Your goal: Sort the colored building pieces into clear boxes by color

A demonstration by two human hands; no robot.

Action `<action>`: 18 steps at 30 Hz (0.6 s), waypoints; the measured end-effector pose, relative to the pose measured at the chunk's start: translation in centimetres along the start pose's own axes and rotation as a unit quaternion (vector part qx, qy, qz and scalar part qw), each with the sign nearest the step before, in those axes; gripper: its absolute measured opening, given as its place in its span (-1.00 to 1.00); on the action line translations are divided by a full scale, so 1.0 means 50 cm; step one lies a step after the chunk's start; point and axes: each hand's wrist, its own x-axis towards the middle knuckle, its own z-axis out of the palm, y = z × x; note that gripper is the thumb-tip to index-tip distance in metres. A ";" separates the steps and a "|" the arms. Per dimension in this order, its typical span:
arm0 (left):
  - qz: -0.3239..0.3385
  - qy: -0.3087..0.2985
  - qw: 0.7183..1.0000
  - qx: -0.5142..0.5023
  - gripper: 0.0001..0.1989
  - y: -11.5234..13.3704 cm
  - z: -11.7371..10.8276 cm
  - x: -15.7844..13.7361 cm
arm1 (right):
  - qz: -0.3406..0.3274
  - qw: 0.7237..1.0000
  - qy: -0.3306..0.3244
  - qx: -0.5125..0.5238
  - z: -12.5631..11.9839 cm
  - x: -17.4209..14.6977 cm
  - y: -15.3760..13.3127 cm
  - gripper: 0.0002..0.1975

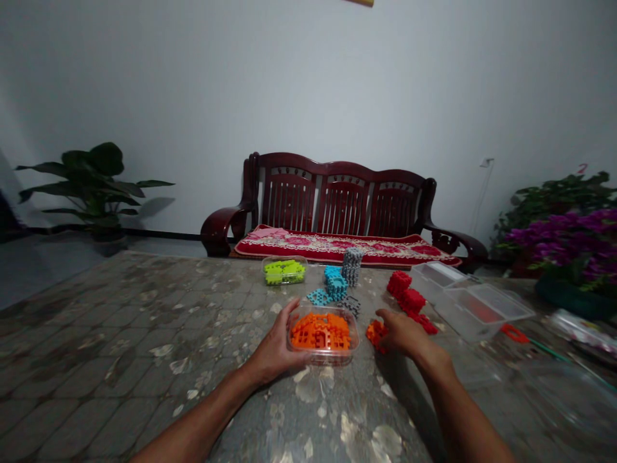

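Observation:
My left hand [280, 344] grips the left side of a clear plastic container [355, 344], with the thumb along its near wall. Orange interlocking plastic pieces [321, 331] fill that container. Just right of it, my right hand [402, 333] closes over a small cluster of orange pieces [375, 334] on the table; the fingertips are partly hidden. Beyond the container stand joined blue pieces [336, 284], a grey stack [352, 265] and a flat grey piece [350, 305]. Red joined pieces [411, 300] lie past my right hand.
A second clear container [284, 271] with lime-green pieces stands at the far side of the patterned table [144, 334]. On the right are an open clear box [475, 305], an orange-handled tool [515, 333] and purple flowers [569, 241]. A wooden bench [342, 196] stands behind the table.

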 end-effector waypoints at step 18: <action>0.004 0.009 1.000 0.021 0.19 0.004 0.002 -0.002 | -0.180 0.957 0.138 0.183 -0.030 -0.043 -0.046 -0.37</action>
